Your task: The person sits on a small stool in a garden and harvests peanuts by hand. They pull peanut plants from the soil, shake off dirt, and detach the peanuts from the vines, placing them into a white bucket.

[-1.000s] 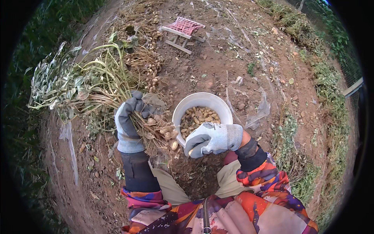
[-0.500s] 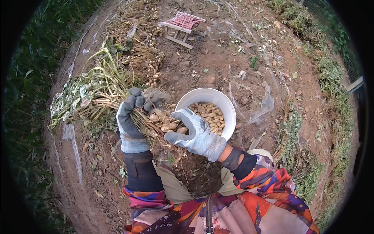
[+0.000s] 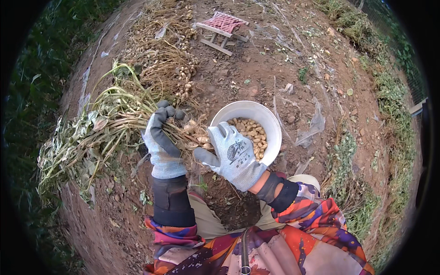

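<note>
A dark emblem with lettering is showing on the gloved right hand (image 3: 236, 156), which is now reaching among the pods (image 3: 201, 139), thumb spread, rather than over the white bucket (image 3: 273, 130) as a second ago; its grip cannot be told. Left of the bucket, the left hand (image 3: 161, 142) is clutching the peanut plants (image 3: 110, 126).

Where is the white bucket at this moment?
In the head view, the white bucket stands on the soil just right of centre, partly behind the right hand and below the red-topped stool.
</note>
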A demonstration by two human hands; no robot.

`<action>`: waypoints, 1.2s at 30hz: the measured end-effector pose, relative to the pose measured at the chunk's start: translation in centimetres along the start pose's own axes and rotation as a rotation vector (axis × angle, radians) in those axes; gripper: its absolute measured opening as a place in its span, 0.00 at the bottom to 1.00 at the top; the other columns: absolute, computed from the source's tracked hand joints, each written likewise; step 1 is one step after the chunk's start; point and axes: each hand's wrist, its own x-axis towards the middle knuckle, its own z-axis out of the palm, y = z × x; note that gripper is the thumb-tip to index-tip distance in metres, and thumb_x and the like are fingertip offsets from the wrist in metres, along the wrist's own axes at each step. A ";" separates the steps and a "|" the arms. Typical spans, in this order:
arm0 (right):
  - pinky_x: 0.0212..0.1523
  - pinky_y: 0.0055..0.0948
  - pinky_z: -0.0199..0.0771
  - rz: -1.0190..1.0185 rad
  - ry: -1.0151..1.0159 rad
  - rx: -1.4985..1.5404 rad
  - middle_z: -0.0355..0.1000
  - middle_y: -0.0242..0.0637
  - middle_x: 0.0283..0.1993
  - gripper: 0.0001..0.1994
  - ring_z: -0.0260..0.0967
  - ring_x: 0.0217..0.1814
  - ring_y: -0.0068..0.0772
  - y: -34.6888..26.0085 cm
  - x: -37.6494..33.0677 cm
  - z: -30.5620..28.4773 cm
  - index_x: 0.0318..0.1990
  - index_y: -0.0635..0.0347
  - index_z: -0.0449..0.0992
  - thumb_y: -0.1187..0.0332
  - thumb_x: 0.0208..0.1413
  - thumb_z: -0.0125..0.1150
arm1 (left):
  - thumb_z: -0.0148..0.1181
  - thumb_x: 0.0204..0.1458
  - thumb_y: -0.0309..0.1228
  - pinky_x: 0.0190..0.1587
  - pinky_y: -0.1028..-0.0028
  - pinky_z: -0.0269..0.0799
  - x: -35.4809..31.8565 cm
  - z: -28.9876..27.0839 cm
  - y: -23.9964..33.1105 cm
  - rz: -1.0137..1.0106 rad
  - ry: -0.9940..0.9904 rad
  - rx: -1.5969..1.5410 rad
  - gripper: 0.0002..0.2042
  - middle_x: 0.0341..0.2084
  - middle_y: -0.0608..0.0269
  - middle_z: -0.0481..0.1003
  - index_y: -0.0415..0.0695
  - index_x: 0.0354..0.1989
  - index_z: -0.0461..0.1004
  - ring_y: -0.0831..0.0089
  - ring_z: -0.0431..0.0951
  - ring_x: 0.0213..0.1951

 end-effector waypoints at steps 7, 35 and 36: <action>0.28 0.40 0.65 -0.008 -0.009 0.103 0.64 0.45 0.28 0.19 0.66 0.30 0.49 -0.1 0.4 0.7 0.33 0.62 0.65 0.54 0.48 0.58 | 0.46 0.46 0.27 0.36 0.69 0.64 -1.1 1.2 0.1 0.078 0.135 0.007 0.16 0.23 0.66 0.62 0.33 0.43 0.60 0.71 0.63 0.28; 0.27 0.33 0.65 0.420 0.065 0.653 0.68 0.46 0.23 0.13 0.64 0.23 0.41 5.1 1.3 2.2 0.31 0.65 0.69 0.61 0.52 0.55 | 0.47 0.48 0.31 0.25 0.74 0.61 -1.5 1.9 0.0 -0.061 0.034 -0.181 0.15 0.20 0.68 0.62 0.36 0.43 0.60 0.74 0.62 0.23; 0.27 0.29 0.65 0.456 0.038 0.604 0.68 0.40 0.24 0.13 0.63 0.23 0.34 5.1 1.5 2.0 0.33 0.64 0.71 0.61 0.53 0.54 | 0.47 0.47 0.30 0.26 0.74 0.61 -2.0 2.8 0.3 -0.088 -0.026 -0.234 0.14 0.20 0.68 0.61 0.37 0.42 0.61 0.75 0.61 0.22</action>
